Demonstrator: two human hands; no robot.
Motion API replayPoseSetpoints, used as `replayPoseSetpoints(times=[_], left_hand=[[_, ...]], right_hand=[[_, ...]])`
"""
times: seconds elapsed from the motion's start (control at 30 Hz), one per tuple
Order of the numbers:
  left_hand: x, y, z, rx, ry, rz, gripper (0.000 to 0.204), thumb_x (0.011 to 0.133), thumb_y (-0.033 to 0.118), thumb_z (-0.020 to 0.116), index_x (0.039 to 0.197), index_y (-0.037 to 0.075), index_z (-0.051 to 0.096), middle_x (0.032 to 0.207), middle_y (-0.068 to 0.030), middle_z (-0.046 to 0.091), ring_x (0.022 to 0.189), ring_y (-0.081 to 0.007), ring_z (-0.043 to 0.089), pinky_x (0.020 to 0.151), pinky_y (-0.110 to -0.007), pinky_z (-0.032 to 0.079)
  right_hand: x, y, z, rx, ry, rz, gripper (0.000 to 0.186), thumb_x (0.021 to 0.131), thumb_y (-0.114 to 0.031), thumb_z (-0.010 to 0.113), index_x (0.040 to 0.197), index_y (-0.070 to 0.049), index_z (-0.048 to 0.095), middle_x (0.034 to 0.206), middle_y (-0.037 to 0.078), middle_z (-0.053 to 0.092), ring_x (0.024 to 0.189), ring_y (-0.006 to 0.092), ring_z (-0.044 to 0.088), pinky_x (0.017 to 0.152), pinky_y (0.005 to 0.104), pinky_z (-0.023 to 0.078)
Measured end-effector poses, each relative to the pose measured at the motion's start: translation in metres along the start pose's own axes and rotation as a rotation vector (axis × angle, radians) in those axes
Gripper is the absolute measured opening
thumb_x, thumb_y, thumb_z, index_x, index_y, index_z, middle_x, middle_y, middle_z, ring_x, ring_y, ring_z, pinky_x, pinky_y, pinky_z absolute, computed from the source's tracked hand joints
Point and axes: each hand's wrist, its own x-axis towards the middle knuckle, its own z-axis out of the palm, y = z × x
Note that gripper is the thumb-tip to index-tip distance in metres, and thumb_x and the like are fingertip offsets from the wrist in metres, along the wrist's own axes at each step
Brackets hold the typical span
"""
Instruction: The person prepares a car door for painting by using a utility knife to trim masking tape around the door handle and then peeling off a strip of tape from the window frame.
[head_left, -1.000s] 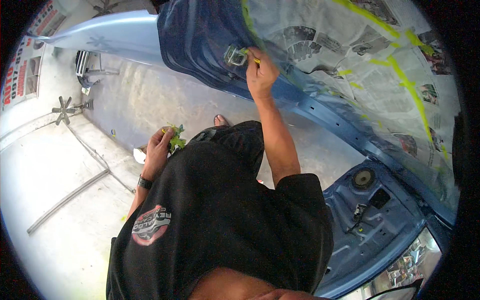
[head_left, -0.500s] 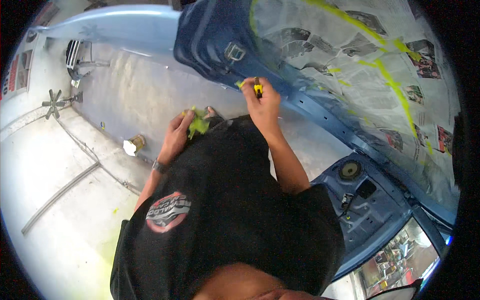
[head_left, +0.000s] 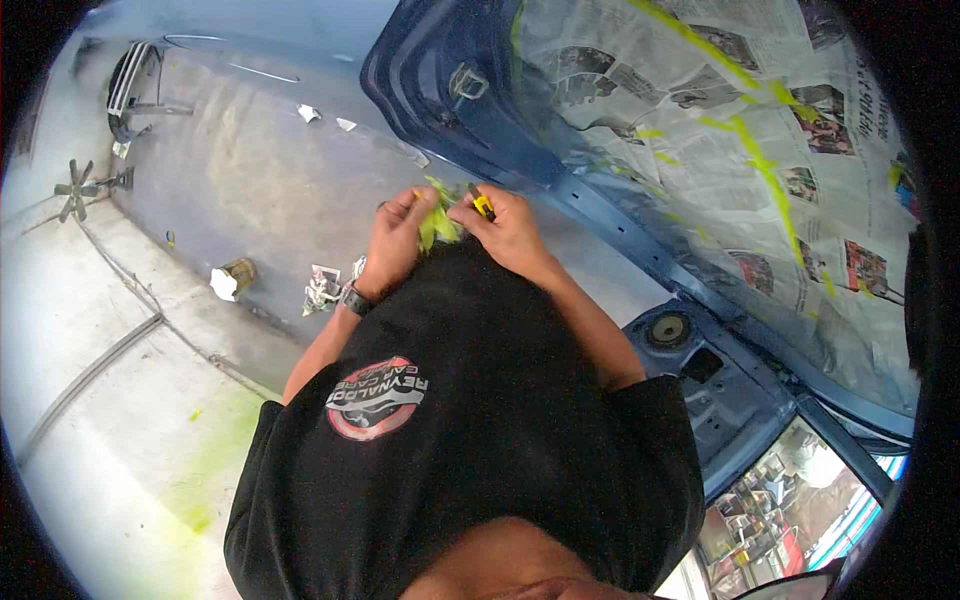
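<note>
In front of my chest, my left hand [head_left: 394, 245] pinches a crumpled wad of yellow-green masking tape [head_left: 440, 226]. Close beside it on the right, my right hand [head_left: 510, 232] is closed round a small yellow and dark utility knife [head_left: 484, 207]. The fingertips of my right hand meet the edge of the tape wad. Just beyond both hands is the blue car door frame [head_left: 560, 182], with a metal latch [head_left: 467, 84] on its panel. Whether the knife's blade is out cannot be made out.
Newspaper [head_left: 720, 150] held with yellow-green tape strips covers the car's opening at right. A blue inner door panel with a round speaker [head_left: 668, 328] stands lower right. On the floor lie a tin [head_left: 238, 275], crumpled paper [head_left: 322, 288] and white scraps [head_left: 309, 113].
My right hand has come away from the car frame with the knife, toward my left hand. The left hand has risen to the right with the tape wad. The view has shifted slightly.
</note>
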Motion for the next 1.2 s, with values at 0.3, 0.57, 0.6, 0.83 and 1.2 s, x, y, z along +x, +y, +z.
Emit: replayPoseSetpoints(times=[0.3, 0.57, 0.6, 0.83, 1.2], left_hand=[[-0.007, -0.005, 0.009, -0.330, 0.036, -0.082, 0.024, 0.095, 0.015, 0.060, 0.115, 0.003, 0.061, 0.095, -0.0004, 0.066, 0.080, -0.0087, 0.060, 0.070, -0.023, 0.049], [-0.012, -0.006, 0.015, 0.228, 0.073, 0.188, 0.021, 0.091, 0.019, 0.066, 0.106, 0.003, 0.064, 0.088, 0.0027, 0.064, 0.076, -0.0044, 0.054, 0.068, -0.021, 0.045], [-0.012, -0.012, 0.011, 0.237, 0.078, 0.268, 0.018, 0.091, 0.018, 0.066, 0.103, 0.004, 0.065, 0.084, 0.0020, 0.065, 0.074, -0.0043, 0.054, 0.067, -0.021, 0.044], [-0.028, -0.012, -0.018, -0.223, 0.405, 0.198, 0.024, 0.096, 0.030, 0.058, 0.103, 0.008, 0.062, 0.086, 0.0036, 0.059, 0.072, -0.0042, 0.051, 0.062, -0.022, 0.042], [-0.041, -0.014, -0.049, -0.423, 0.394, 0.026, 0.017, 0.095, 0.026, 0.060, 0.100, 0.010, 0.063, 0.085, 0.0016, 0.061, 0.070, -0.0073, 0.057, 0.061, -0.022, 0.046]], right_hand=[[-0.002, -0.001, -0.019, 0.214, 0.020, 0.035, 0.023, 0.094, -0.025, 0.064, 0.084, -0.004, 0.060, 0.061, -0.004, 0.052, 0.052, 0.0021, 0.043, 0.045, 0.0225, 0.033], [-0.006, -0.022, -0.005, -0.008, 0.079, -0.017, 0.024, 0.091, -0.024, 0.066, 0.086, -0.001, 0.060, 0.066, 0.005, 0.058, 0.061, 0.0107, 0.050, 0.055, 0.0308, 0.042], [-0.006, -0.024, -0.004, -0.015, 0.045, -0.029, 0.024, 0.090, -0.024, 0.066, 0.086, -0.001, 0.060, 0.066, 0.005, 0.057, 0.061, 0.0110, 0.051, 0.055, 0.0312, 0.042], [0.018, -0.003, -0.020, -0.081, 0.212, -0.108, 0.023, 0.090, -0.025, 0.066, 0.091, -0.002, 0.063, 0.069, 0.009, 0.060, 0.062, 0.0160, 0.057, 0.058, 0.0334, 0.045], [0.088, -0.011, -0.064, -1.018, 0.156, -0.316, 0.054, 0.084, -0.016, 0.059, 0.136, -0.029, 0.050, 0.068, 0.017, 0.063, 0.062, 0.0384, 0.062, 0.057, 0.0485, 0.048]])
